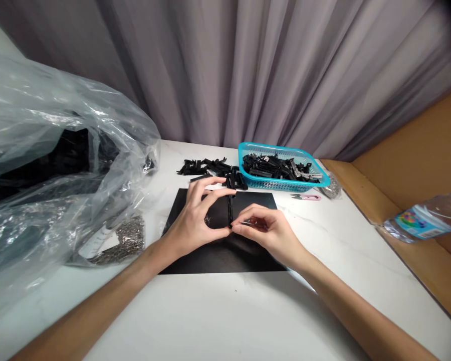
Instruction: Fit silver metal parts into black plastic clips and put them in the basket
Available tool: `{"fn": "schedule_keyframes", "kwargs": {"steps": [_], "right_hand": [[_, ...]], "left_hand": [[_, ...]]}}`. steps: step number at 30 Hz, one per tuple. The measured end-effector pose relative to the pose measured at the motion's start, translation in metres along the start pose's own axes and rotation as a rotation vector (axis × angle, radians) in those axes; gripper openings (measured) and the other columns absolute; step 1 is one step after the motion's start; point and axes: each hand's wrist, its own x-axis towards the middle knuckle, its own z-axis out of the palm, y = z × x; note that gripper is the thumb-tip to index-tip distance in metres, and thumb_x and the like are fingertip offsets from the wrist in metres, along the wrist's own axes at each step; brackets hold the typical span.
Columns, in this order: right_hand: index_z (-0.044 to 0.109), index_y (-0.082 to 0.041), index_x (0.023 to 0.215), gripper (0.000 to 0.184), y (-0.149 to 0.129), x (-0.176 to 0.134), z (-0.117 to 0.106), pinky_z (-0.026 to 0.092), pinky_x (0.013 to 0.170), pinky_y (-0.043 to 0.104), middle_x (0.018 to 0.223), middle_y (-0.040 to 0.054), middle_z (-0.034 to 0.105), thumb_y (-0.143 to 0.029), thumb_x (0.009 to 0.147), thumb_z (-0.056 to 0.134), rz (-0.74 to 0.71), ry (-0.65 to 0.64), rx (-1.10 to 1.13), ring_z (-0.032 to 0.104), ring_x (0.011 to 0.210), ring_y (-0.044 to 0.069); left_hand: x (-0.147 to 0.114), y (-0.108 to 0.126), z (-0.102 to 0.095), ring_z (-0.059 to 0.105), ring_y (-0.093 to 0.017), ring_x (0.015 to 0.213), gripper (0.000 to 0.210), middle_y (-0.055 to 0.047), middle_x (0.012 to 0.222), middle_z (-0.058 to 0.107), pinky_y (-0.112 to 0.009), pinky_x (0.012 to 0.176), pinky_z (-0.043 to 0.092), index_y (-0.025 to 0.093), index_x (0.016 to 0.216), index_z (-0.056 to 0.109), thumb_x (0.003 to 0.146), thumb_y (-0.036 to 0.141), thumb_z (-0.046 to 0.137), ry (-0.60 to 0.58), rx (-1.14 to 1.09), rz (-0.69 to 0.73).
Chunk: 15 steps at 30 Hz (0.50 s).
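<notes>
My left hand [193, 218] grips a narrow black plastic part [230, 208] by its ends, thumb below and fingertips above. At the part's lower end, my right hand [265, 228] is closed in a pinch around a thin silvery metal piece [245, 223], too small to make out fully. Both hands are over a black mat [225, 258] on the white table. A few tiny metal bits [207, 219] lie on the mat behind my left fingers.
Loose black parts [206, 166] lie beyond the mat, beside a blue basket [285, 185] full of similar pieces. Small pink-handled snips [305, 197] rest right of it. Plastic bags, one of metal pins [126, 240], crowd the left; a bottle [424, 220] lies in a cardboard box [409, 135].
</notes>
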Motion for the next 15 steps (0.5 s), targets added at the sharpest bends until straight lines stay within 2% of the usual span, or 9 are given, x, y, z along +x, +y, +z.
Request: {"fn": "schedule_keyframes", "kwargs": {"steps": [3, 10, 15], "right_hand": [[0.079, -0.022, 0.089, 0.01, 0.0, 0.0, -0.001, 0.044, 0.065, 0.029, 0.095, 0.0033, 0.072, -0.031, 0.091, 0.077, -0.022, -0.005, -0.042, 0.062, 0.078, 0.016], [0.074, -0.02, 0.093, 0.009, -0.007, -0.006, 0.0, 0.048, 0.069, 0.028, 0.095, 0.002, 0.069, -0.017, 0.098, 0.067, -0.158, -0.024, -0.297, 0.063, 0.08, 0.014], [0.072, -0.019, 0.092, 0.012, -0.005, -0.01, 0.008, 0.05, 0.068, 0.029, 0.095, 0.0032, 0.069, -0.012, 0.097, 0.064, -0.161, -0.009, -0.405, 0.063, 0.078, 0.015]], "left_hand": [[0.0, 0.0, 0.001, 0.047, -0.033, 0.136, 0.064, -0.012, 0.145, 0.049, -0.05, 0.112, 0.049, 0.026, 0.133, 0.059, 0.075, 0.019, 0.085, -0.001, -0.002, 0.012], [0.0, 0.0, 0.002, 0.051, -0.033, 0.133, 0.06, -0.012, 0.139, 0.055, -0.054, 0.114, 0.046, 0.024, 0.132, 0.059, 0.078, 0.02, 0.084, 0.003, 0.026, 0.032], [-0.002, -0.001, 0.005, 0.057, -0.029, 0.133, 0.056, -0.01, 0.136, 0.064, -0.049, 0.117, 0.046, 0.022, 0.136, 0.055, 0.085, 0.017, 0.077, -0.036, -0.042, 0.096]]}}
